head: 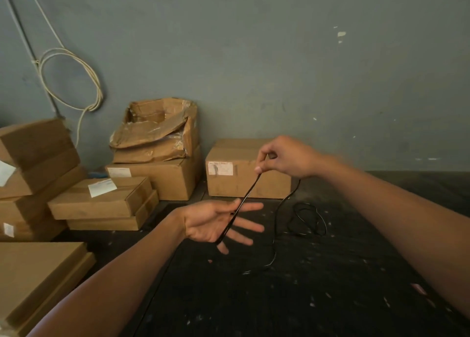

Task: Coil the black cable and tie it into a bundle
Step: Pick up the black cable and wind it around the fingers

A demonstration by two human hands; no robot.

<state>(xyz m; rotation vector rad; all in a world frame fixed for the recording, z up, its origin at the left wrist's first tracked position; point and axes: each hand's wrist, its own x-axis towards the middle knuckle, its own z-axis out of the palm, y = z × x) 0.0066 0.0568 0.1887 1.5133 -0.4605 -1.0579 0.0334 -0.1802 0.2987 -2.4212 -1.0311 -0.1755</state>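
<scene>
Seen from a head-worn camera, looking down at two bare arms over a dark, speckled floor (318, 298).

Left hand (218, 222) held palm up, fingers spread and relaxed, gripping nothing; strands of the black cable (248, 196) draped across the palm, between the fingers. Right hand (282, 156) raised higher and to the right, thumb and forefinger pinched shut on the top of those strands, drawing them taut in a slanted line down to the left palm. Number of strands in that line too thin to count; looks like a doubled loop.

Rest of the cable trailing from under the right hand down to the floor, snaking toward the near side, with a loose tangle (309, 219) lying on the floor just right of the left hand's fingertips.

Behind, against a grey-green wall (254, 56): stacked cardboard boxes (248, 168), one torn open. On the wall at far left, a pale coiled cord (73, 82), no part of the task.

Judged to be early in the coiling: first loops being laid around the left hand, most of the length on the floor, no tie begun. Next move likely calls for closing the left fingers on the loop, then feeding more slack with the right without snagging the floor tangle.
</scene>
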